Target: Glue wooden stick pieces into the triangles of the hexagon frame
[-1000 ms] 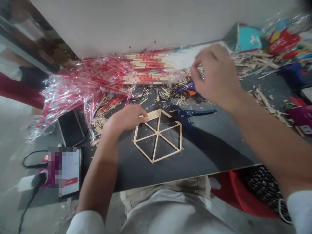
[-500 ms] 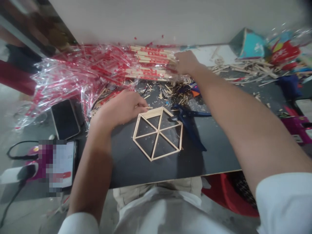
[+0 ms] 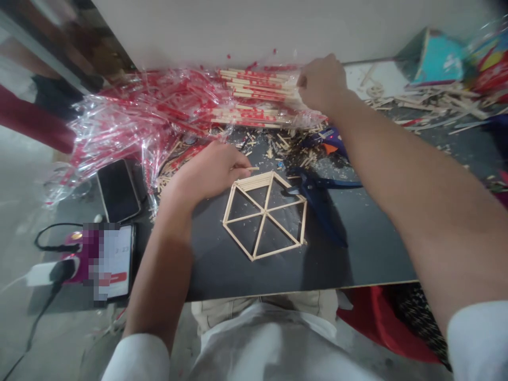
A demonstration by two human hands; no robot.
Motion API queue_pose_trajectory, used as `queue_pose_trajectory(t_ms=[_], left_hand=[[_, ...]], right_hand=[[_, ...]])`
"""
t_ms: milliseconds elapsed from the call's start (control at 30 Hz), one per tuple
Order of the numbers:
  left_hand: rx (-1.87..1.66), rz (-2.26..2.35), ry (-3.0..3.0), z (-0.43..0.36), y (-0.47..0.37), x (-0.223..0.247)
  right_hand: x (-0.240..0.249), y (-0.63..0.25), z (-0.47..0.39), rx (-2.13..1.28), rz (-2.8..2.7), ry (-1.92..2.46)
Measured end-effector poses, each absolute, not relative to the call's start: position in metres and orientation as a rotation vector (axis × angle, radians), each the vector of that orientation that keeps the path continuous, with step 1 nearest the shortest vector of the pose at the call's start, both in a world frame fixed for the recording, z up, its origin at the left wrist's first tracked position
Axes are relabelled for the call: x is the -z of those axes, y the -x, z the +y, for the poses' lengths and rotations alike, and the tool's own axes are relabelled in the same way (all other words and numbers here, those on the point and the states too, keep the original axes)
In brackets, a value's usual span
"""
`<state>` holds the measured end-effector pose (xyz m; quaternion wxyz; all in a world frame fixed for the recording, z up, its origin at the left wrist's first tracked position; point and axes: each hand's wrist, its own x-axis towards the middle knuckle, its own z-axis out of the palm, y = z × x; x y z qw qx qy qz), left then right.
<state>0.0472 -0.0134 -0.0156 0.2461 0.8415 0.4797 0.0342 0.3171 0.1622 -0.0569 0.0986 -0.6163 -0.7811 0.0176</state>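
The person's left hand [image 3: 220, 172] pinches a short stick [image 3: 254, 169] just beyond a six-sided wooden frame [image 3: 265, 212] with six spokes, lying on the dark table [image 3: 226, 278]. Several sticks fill the frame's far edge. The right hand [image 3: 322, 84] is at the ends of the wrapped chopsticks [image 3: 257, 87]; its grip is hidden. Blue pliers [image 3: 317, 198] lie beside the frame. Crumpled plastic wrappers [image 3: 135, 121] spread behind a phone [image 3: 118, 191] on the left.

On the left of the worktop [image 3: 222, 275] lies a dark phone [image 3: 118, 190]; nearer the front is a lit phone [image 3: 121, 259], beside a purple power block [image 3: 81, 271] and a white charger [image 3: 39, 274]. A teal carton [image 3: 441, 59] stands back right, near the wall [image 3: 254, 32]. Below sits a red seat [image 3: 377, 320].
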Motion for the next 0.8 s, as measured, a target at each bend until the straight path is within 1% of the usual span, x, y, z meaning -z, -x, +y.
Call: queue_pose_trajectory(t_ms=[67,200,300,467,600,700,800], left_hand=[[-0.131,1.316,-2.308,-0.014,-0.046,0.014],[-0.115,1.295,-2.341,-0.017,-0.046,0.008],[-0.039,1.285,-2.349,-0.02,-0.05,0.004],[0.134,1.454,-2.259,-0.022,-0.056,0.005],[0.259,1.586,-2.244,-0.021,-0.062,0.006],[0.346,1.593,-2.216,-0.019,-0.066,0.01],[0.427,1.572,-2.203,-0.013,-0.065,0.02]], right_hand=[[0.054,-0.305,0.156,0.019,-2.336,1.797],[0.059,-0.274,0.124,-0.209,-2.607,1.385],[0.064,-0.256,0.093,-0.367,-2.636,1.206],[0.053,-0.265,0.044,-0.406,-2.53,1.155],[0.057,-0.305,0.011,-0.321,-2.301,1.319],[0.057,-0.327,-0.022,-0.444,-2.228,1.396],[0.033,-0.33,-0.071,-0.6,-2.266,1.152]])
